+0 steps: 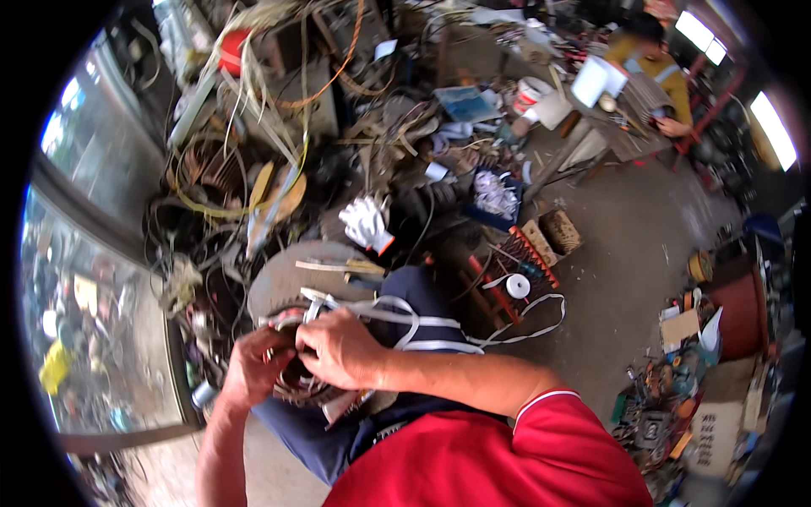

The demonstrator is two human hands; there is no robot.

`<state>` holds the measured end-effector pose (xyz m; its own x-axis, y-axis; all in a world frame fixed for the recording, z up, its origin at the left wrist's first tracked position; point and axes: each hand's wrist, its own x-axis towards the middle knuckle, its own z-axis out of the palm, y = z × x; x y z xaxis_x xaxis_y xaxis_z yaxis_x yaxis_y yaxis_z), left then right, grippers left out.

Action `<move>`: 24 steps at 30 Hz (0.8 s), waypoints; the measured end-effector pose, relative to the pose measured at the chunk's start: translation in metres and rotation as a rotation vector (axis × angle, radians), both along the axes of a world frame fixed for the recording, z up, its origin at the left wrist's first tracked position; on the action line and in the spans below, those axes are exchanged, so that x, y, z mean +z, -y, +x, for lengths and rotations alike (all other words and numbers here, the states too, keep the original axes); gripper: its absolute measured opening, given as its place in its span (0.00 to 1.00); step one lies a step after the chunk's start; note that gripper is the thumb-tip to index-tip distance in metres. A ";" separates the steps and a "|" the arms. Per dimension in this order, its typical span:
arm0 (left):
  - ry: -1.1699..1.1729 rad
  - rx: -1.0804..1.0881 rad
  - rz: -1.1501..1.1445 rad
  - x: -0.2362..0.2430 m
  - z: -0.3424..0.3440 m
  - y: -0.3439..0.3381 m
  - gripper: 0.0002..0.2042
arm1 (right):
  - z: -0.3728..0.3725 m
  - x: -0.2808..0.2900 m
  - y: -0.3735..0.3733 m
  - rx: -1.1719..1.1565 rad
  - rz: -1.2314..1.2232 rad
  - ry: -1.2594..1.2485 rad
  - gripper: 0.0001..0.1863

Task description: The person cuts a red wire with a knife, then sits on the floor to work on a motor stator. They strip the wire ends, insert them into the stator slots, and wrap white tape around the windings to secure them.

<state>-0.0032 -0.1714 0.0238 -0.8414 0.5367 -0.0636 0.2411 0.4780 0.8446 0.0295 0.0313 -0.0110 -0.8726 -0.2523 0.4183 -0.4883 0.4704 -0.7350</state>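
In front of me, a ring-shaped motor stator (306, 392) with toothed edges and windings rests at my lap beside a round metal plate (274, 277). My left hand (252, 365) is at the stator's left side, fingers closed and pressed toward its opening. From the right, my right hand (342, 348) reaches over the ring with bent, closed fingers close to the left ones. Whatever the fingertips pinch is hidden. White flat tape (435, 321) runs from the stator's top across my dark trousers, looping toward a white tape roll (518, 286) on the right.
White work gloves (366, 224) lie beyond the plate, among tangled wire and scrap. An orange-red rack (532, 253) stands near an open cardboard box (559, 232). A window (110, 313) flanks me on the left. Another person (655, 72) sits at a cluttered bench far right.
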 end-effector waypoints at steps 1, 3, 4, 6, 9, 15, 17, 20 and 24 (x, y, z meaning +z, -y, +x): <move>-0.083 -0.124 -0.063 -0.003 -0.009 -0.012 0.10 | 0.002 -0.003 -0.006 -0.025 -0.004 0.014 0.08; -0.334 -0.339 -0.132 -0.019 -0.020 -0.021 0.11 | 0.007 -0.006 -0.011 -0.038 0.054 -0.036 0.07; -0.328 -0.401 -0.070 -0.013 -0.019 -0.033 0.10 | 0.010 -0.008 -0.012 -0.038 0.072 -0.064 0.07; -0.398 -0.400 -0.097 -0.018 -0.018 -0.035 0.09 | 0.014 -0.007 -0.012 -0.022 0.113 -0.133 0.07; -0.480 -0.347 -0.122 -0.020 -0.016 -0.033 0.07 | 0.017 0.004 -0.013 -0.047 0.133 -0.199 0.07; -0.651 -0.475 -0.358 -0.038 -0.021 -0.028 0.10 | 0.008 -0.013 -0.012 -0.077 0.183 -0.186 0.08; -0.682 -0.524 -0.299 -0.034 -0.023 -0.030 0.10 | 0.009 -0.015 -0.012 -0.090 0.204 -0.161 0.08; -0.502 -0.559 -0.281 -0.033 -0.032 -0.024 0.08 | 0.005 -0.006 -0.011 -0.069 0.249 -0.105 0.07; -0.446 -0.541 -0.297 -0.015 -0.031 -0.034 0.07 | 0.002 -0.006 -0.019 -0.079 0.258 -0.090 0.07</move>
<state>-0.0337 -0.1373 0.0089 -0.4460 0.8949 0.0145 0.7946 0.3884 0.4666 0.0312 0.0501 -0.0171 -0.8560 -0.2930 0.4260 -0.5006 0.6756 -0.5412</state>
